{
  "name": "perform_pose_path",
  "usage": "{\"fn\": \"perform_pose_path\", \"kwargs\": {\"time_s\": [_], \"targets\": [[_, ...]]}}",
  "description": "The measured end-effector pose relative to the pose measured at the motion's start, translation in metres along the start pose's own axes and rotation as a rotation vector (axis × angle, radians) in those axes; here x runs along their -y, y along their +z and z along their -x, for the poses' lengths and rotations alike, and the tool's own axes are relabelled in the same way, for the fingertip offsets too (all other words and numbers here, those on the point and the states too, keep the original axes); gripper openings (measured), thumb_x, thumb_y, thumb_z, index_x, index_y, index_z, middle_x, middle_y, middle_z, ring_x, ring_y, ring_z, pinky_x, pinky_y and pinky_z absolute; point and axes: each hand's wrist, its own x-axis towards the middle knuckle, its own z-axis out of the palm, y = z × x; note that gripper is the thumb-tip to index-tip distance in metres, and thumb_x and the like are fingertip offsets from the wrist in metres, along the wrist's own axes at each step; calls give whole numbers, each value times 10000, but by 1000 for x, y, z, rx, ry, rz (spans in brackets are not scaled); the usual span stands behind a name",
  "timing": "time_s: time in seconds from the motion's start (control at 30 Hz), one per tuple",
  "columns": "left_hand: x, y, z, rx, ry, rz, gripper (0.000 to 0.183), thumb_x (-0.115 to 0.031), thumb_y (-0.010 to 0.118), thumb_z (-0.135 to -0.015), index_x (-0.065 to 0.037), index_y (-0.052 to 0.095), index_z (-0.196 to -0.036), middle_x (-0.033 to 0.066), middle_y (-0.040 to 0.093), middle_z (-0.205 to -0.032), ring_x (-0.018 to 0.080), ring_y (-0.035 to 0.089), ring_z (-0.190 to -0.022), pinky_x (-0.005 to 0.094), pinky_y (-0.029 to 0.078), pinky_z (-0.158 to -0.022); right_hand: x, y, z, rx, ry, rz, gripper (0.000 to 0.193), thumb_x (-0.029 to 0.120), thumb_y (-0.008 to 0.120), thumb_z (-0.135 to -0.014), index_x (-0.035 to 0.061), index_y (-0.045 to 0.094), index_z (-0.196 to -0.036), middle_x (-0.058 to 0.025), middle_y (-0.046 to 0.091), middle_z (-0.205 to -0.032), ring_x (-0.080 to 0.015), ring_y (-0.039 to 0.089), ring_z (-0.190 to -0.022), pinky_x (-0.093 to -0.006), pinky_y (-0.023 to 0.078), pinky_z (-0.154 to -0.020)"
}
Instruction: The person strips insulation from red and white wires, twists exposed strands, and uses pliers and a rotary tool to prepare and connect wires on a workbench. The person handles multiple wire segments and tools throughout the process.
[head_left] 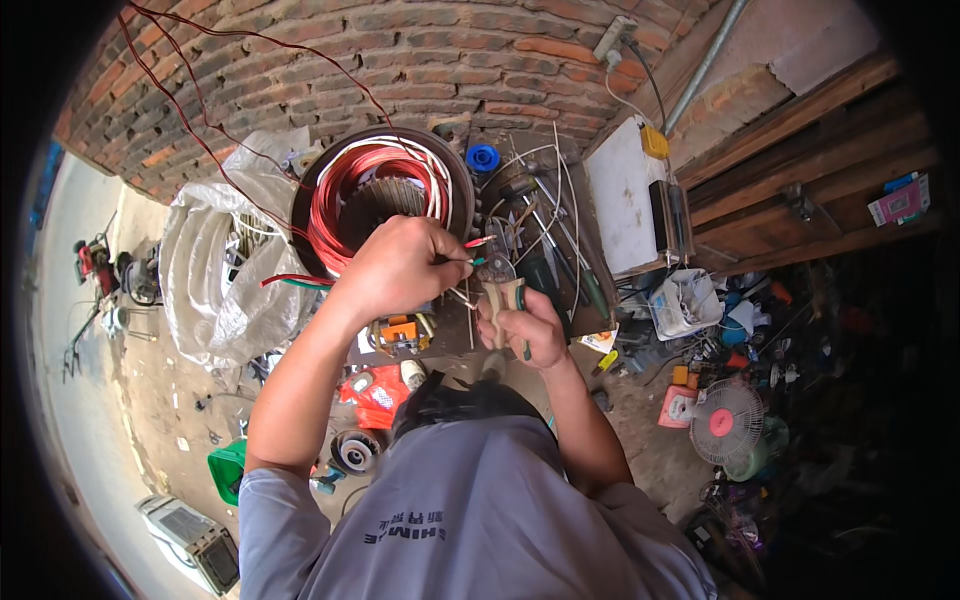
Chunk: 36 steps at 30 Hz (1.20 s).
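Observation:
My left hand (405,262) is closed around a few insulated wires. A red wire (480,242) and a green wire (478,262) stick out past its fingertips, while their red and green lengths (300,283) trail out on the other side. In my right hand (535,330) is a pair of pliers (499,284) with pale handles, its head up beside the green wire's end. Whether the jaws touch that wire, I cannot tell. Behind my left hand stands a round brown motor housing (297,205) holding coils of red and white wire (335,205).
Screwdrivers (588,285), a blue round cap (482,158) and loose wires lie on the bench to the right. A white plastic sack (205,260) slumps at left. Below are an orange-and-yellow part (400,332), a red bag (378,392) and a fan (727,422). A brick wall (440,60) rises behind.

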Motion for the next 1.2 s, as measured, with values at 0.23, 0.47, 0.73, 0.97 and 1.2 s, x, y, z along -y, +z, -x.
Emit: {"fn": "perform_pose_path", "kwargs": {"time_s": [0.23, 0.47, 0.73, 0.97, 1.2], "targets": [[-4, -1, 1, 14, -47, 6, 155, -106, 817, -862, -12, 810, -986, 142, 738, -882, 283, 727, -852, 373, 556, -795, -10, -12, 2, -103, 128, 59, 496, 93, 562, -922, -37, 532, -1399, -166, 658, -1209, -283, 680, -1030, -454, 578, -868], [6, -5, 12, 15, -24, 268, 146, -18, 788, -876, 17, 769, -1016, 85, 743, -881, 171, 700, -807, 334, 551, -751, -34, -42, 36, -188, 222, 220, 520, 140, 614, -964, 16, 519, -1459, -138, 671, -1277, -269, 688, -1134, -408, 565, -895], [-21, -29, 28, 61, -160, 222, 140, -16, 792, -912, -3, 656, -943, 1, 648, -770, 44, 547, -700, 266, 457, -603, -43, -31, 86, -337, -52, 426, 642, 80, 719, -949, 6, 465, -1533, 9, 583, -1125, -78, 563, -976, -252, 485, -845], [-18, -34, 38, 131, 94, 118, 178, -71, 825, -905, -17, 663, -954, 46, 692, -846, 28, 542, -712, 250, 420, -582, -42, -8, 105, -303, -67, 505, 645, 105, 731, -903, -38, 478, -1478, -34, 577, -1160, -120, 537, -1064, -277, 438, -977], [-13, -27, 20, 115, 228, 29, 328, -214, 854, -888, 23, 677, -748, 157, 706, -882, 325, 688, -810, 389, 523, -692, -39, 4, 106, -338, -199, 632, 849, 158, 793, -851, -71, 398, -1567, -123, 578, -1296, -210, 546, -1226, -353, 400, -1104]]}}
